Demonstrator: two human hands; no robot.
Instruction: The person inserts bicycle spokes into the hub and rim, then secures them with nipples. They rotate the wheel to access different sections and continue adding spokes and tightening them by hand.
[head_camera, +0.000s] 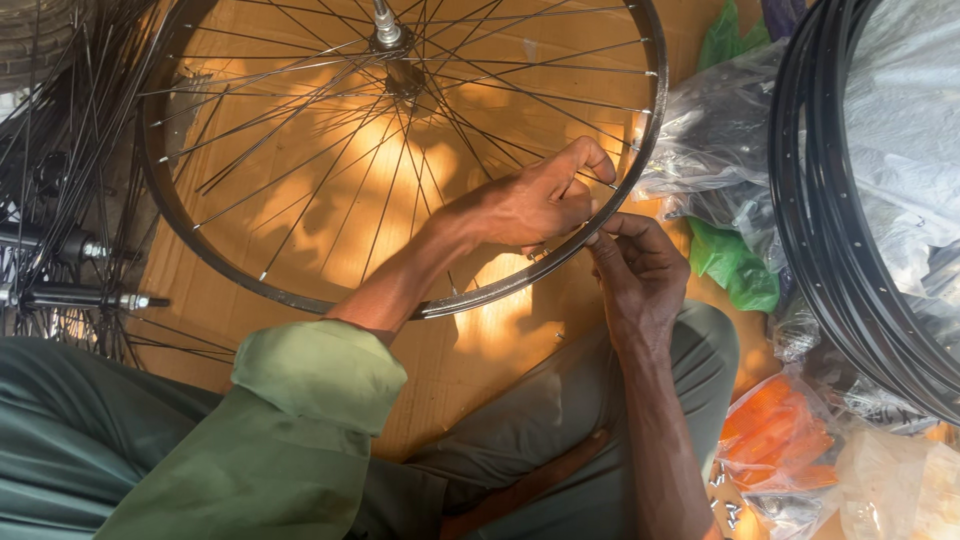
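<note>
Bicycle wheel (300, 150) flat on cardboard sheet (480, 340) on the floor, silver rim, hub (400, 70) with axle sticking up near top centre. Spokes fanned from hub to rim, several loose and crossing.

Left hand (530, 205) inside the rim, lower right arc, fingers curled, pinching a spoke (600, 180) right where it meets the rim. Grip closed on that spoke, thumb and forefinger tight. Green rolled sleeve (320, 370) on that arm.

Right hand (640, 275) outside the rim, just below the left, fingertips pressed on the rim's outer edge at the same spot. Grip closed, pinching something small at the rim; too small to name. Hands almost touching, rim between them.

Seated, legs in grey-green trousers (560, 430) at the bottom, right forearm lying over the right thigh.

Left edge: another hub with bare spokes (60, 200), axle ends pointing right. Right edge: stack of black rims (850, 250) leaning, clear plastic wrap inside. Between wheel and stack: clear plastic bags (710, 150), green plastic bag (735, 265). Bottom right: bag of orange pieces (775, 435), another pale bag (890, 485) beside it, a few small metal bits (725, 490) on the cardboard near the knee.
</note>
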